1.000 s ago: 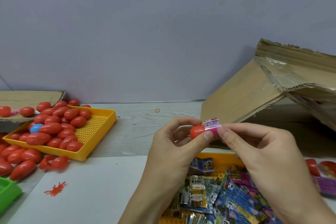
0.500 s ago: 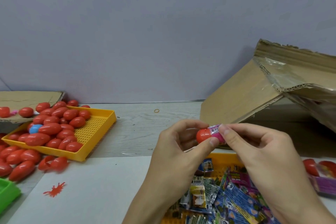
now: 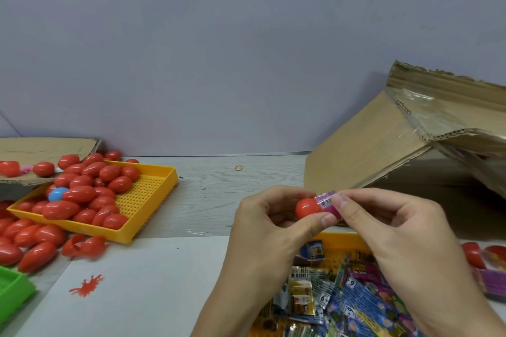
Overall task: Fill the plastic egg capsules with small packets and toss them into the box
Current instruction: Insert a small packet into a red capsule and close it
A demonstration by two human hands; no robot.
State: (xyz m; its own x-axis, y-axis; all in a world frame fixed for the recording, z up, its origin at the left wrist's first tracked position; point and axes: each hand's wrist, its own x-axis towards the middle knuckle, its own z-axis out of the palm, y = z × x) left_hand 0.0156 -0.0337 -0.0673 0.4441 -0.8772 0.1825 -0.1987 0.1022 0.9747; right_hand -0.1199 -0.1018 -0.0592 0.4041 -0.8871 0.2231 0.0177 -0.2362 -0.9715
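Holding red egg capsule (image 3: 307, 208) in left hand (image 3: 269, 230), right hand (image 3: 383, 230) pinching pink packet (image 3: 327, 201)

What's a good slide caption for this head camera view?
Left hand holds a red capsule half while the right hand pushes a pink packet in, cardboard box beyond.

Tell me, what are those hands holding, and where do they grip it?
The left hand pinches a red capsule half round its sides. The right hand pinches the outer end of a pink packet that sticks out of it.
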